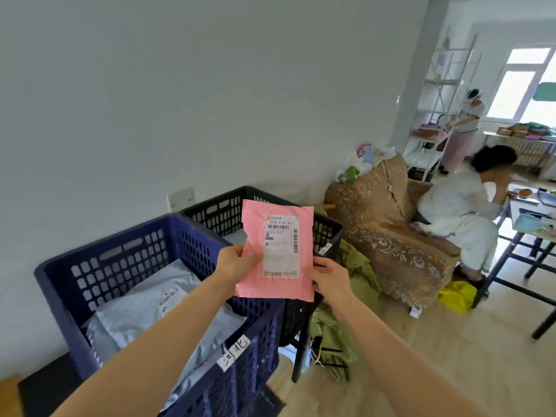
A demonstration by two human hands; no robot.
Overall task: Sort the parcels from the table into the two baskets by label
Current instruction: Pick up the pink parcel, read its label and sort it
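I hold a pink parcel (255, 224) upright in front of me, its white shipping label facing me. My left hand (234, 261) grips its left edge and my right hand (329, 279) pinches its lower right edge. The parcel hangs above the gap between two baskets. The blue basket (126, 245) at the left holds grey parcels (144, 311) and carries a handwritten tag (236, 352) on its front. The black basket (228, 206) stands behind it, partly hidden by the pink parcel; a pale parcel shows inside it.
A brown patterned sofa (388, 236) stands to the right, with a seated person (463, 212) at a table (523, 233). Another person (463, 130) stands by white shelves at the back. Green cloth (358, 275) and cables lie on the floor beside the baskets.
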